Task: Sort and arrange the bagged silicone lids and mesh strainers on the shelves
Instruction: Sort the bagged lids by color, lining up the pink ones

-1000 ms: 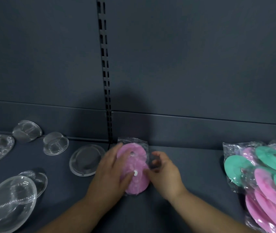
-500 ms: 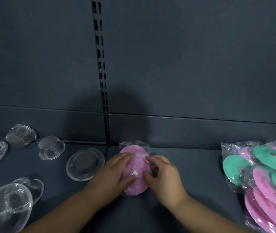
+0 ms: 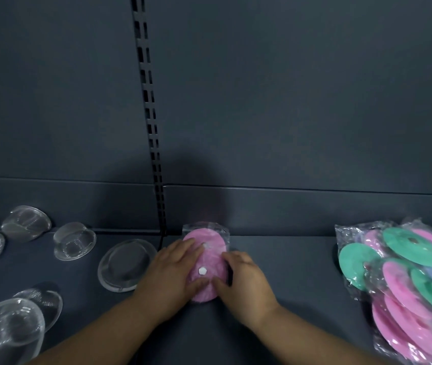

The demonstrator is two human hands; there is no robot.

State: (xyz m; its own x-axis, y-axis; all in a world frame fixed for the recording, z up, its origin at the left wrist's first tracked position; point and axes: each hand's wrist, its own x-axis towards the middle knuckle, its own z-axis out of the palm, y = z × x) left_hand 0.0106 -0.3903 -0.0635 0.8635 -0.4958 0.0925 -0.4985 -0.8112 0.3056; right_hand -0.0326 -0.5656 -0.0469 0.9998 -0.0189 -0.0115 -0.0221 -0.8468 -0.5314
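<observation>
Bagged pink lids (image 3: 207, 259): lay flat on shelf (image 3: 294, 275), long axis front to back, far end near the back panel (image 3: 275, 212).
Left hand (image 3: 170, 275): pressed flat on its left half.
Right hand (image 3: 245, 281): curled round its right edge.

I note a dark grey shelf (image 3: 288, 262) running the full width of my view. On its left part, six clear domed pieces (image 3: 126, 264) lie scattered, and the two nearest me overlap. At the centre, close to the back wall, one bag of pink lids (image 3: 212, 256) lies flat. At the right end sits a loose pile of bagged lids (image 3: 404, 275) in green, pink and blue, all overlapping.
</observation>
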